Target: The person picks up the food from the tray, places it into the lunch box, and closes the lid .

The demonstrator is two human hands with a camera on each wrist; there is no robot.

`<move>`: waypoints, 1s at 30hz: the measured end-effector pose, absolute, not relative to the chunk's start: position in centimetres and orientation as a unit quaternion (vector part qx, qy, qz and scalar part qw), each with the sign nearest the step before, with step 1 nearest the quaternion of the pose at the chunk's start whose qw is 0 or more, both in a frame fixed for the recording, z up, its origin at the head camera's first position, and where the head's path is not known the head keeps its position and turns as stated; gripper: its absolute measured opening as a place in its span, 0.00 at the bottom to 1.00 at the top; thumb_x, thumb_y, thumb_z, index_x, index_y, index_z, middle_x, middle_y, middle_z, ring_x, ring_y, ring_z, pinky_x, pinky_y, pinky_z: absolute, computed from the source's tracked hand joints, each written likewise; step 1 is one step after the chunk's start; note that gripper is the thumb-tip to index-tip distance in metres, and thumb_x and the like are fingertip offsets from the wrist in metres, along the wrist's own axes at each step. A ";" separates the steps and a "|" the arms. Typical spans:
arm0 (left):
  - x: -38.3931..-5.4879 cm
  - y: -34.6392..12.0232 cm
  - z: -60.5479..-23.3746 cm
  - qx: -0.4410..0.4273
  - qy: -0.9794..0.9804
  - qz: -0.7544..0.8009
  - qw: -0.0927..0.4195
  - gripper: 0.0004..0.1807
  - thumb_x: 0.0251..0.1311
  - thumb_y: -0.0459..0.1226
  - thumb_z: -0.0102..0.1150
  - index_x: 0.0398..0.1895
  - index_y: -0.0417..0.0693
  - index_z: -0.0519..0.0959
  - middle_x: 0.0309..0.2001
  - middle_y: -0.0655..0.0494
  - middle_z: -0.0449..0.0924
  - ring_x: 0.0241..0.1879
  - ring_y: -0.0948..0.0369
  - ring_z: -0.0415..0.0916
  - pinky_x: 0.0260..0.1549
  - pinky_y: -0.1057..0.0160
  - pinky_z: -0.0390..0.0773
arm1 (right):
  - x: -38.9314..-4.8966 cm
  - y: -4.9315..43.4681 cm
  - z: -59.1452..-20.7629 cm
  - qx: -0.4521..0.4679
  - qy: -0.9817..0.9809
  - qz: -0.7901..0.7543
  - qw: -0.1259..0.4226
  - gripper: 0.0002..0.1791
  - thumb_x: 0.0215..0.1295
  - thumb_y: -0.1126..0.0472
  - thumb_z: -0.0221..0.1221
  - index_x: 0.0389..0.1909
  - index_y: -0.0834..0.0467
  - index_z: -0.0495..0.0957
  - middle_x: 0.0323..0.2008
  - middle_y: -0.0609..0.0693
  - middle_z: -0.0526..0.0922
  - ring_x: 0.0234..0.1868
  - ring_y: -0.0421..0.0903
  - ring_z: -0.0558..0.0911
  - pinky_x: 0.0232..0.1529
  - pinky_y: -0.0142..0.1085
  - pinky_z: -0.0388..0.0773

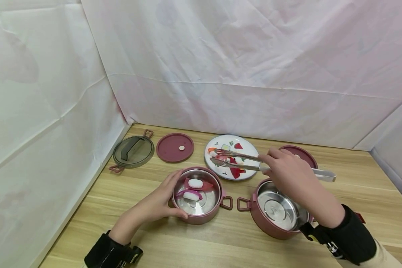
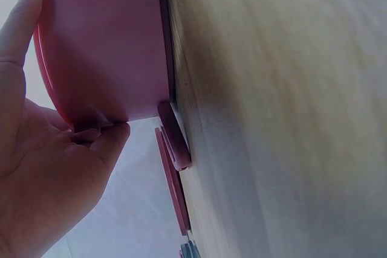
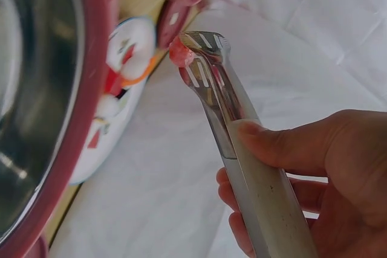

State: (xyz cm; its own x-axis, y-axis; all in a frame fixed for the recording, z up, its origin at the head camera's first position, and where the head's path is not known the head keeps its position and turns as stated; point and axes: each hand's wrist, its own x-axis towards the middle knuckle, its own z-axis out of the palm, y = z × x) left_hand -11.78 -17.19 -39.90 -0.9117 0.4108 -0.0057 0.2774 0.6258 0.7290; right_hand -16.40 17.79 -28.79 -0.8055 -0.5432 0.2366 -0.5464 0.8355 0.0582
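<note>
Left hand (image 1: 159, 204): gripping lower-centre pot (image 1: 201, 219), steadying it I guess
Right hand (image 1: 289, 176): clamped on tongs (image 3: 257, 179) with pink food (image 3: 181, 53), probably for reach

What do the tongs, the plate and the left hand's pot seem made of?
Tongs: shiny metal tips, going by reflections; pale, duller grips, perhaps plastic. Plate: smooth white with printed pictures, ceramic or plastic, unclear. Pot: mirror-bright lining, probably steel; evenly coloured pink outer wall, likely plastic.

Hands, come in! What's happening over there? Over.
Left hand holding left pot. Right hand gripping tongs. Tongs pinching pink piece. Left pot uncovered, nothing blocking its top.
</note>
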 end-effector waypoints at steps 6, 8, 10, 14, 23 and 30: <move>-11.8 -17.2 -39.9 0.190 0.897 0.389 0.089 0.70 0.40 0.57 0.77 0.80 0.45 0.43 0.78 0.40 0.47 0.77 0.41 0.51 0.71 0.39 0.61 | -14.2 17.2 -28.1 0.323 -0.936 0.019 0.138 0.22 0.50 0.61 0.75 0.49 0.52 0.85 0.35 0.46 0.81 0.34 0.44 0.80 0.25 0.38 0.79; -11.8 -17.3 -39.9 0.190 0.898 0.388 0.089 0.70 0.40 0.57 0.77 0.80 0.45 0.43 0.78 0.40 0.47 0.77 0.41 0.50 0.72 0.39 0.61 | -13.7 17.0 -28.2 0.332 -0.933 0.017 0.140 0.22 0.50 0.62 0.75 0.49 0.51 0.85 0.36 0.45 0.82 0.36 0.44 0.80 0.26 0.38 0.81; -11.8 -17.3 -39.9 0.190 0.898 0.387 0.089 0.70 0.40 0.58 0.76 0.81 0.46 0.43 0.79 0.40 0.46 0.77 0.41 0.50 0.72 0.39 0.60 | -13.2 16.7 -28.4 0.338 -0.931 0.010 0.138 0.22 0.49 0.63 0.75 0.48 0.51 0.85 0.37 0.44 0.82 0.37 0.44 0.80 0.27 0.38 0.82; -11.8 -17.2 -40.0 0.188 0.898 0.388 0.091 0.70 0.40 0.58 0.76 0.81 0.47 0.43 0.79 0.40 0.45 0.77 0.41 0.49 0.71 0.38 0.60 | -12.6 16.2 -28.7 0.346 -0.929 -0.011 0.131 0.21 0.49 0.61 0.75 0.47 0.51 0.85 0.37 0.44 0.82 0.38 0.44 0.80 0.28 0.37 0.83; -11.8 -17.2 -40.1 0.186 0.898 0.389 0.090 0.69 0.40 0.58 0.76 0.81 0.46 0.43 0.79 0.42 0.46 0.77 0.42 0.50 0.72 0.39 0.60 | -12.2 15.6 -29.2 0.341 -0.932 -0.037 0.116 0.22 0.48 0.59 0.75 0.47 0.48 0.85 0.38 0.43 0.82 0.40 0.45 0.81 0.28 0.38 0.81; -11.8 -17.2 -40.0 0.186 0.898 0.389 0.090 0.70 0.40 0.58 0.76 0.80 0.45 0.43 0.79 0.41 0.46 0.77 0.41 0.49 0.71 0.38 0.60 | -12.0 15.6 -29.4 0.343 -0.931 -0.047 0.117 0.23 0.48 0.55 0.76 0.49 0.47 0.84 0.39 0.43 0.83 0.40 0.45 0.81 0.33 0.38 0.82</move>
